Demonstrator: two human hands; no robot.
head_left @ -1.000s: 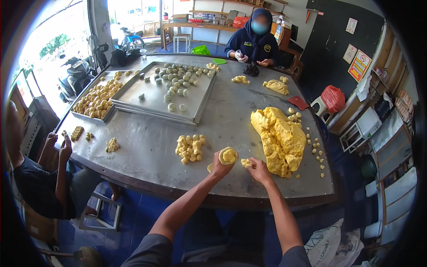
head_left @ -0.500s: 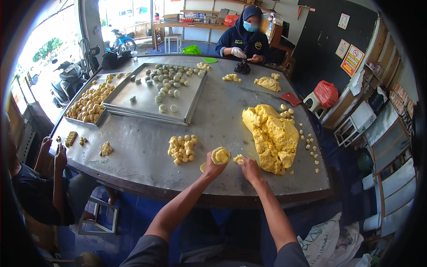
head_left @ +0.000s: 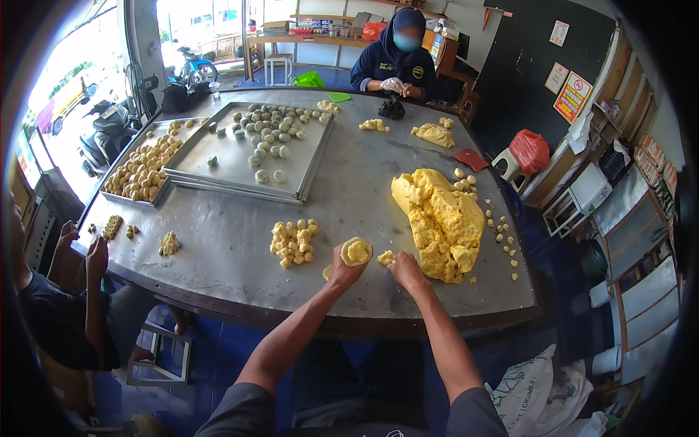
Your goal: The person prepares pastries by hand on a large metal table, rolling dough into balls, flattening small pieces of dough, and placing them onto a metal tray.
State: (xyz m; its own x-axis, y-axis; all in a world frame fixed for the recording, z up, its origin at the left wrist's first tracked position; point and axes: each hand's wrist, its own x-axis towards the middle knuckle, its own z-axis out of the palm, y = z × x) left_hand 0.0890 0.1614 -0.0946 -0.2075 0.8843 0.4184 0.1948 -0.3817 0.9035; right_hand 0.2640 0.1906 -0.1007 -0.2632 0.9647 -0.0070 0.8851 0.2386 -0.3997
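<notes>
Near the table's front edge, my left hand (head_left: 346, 273) is curled round a pale, round piece of dough (head_left: 357, 252) with a yellower lump in its middle. Just to its right, the fingertips of my right hand (head_left: 405, 270) pinch a small torn bit of yellow dough (head_left: 386, 258). Part of another pale flat piece (head_left: 328, 272) shows beside my left wrist. A large, rough mound of yellow dough (head_left: 440, 226) lies right of my hands. Left of them sits a pile of small dough balls (head_left: 293, 242).
Stacked metal trays (head_left: 240, 183) bear greenish-grey balls; another tray (head_left: 109, 194) at far left holds yellow balls. Small dough pieces (head_left: 499, 229) line the mound's right side. A masked co-worker (head_left: 397, 65) sits across the metal table (head_left: 349, 175); another person (head_left: 65, 313) sits at left.
The whole view has shifted slightly. My hands stay close together with the same dough in them. The co-worker's hands across the table have drawn closer to each other.
</notes>
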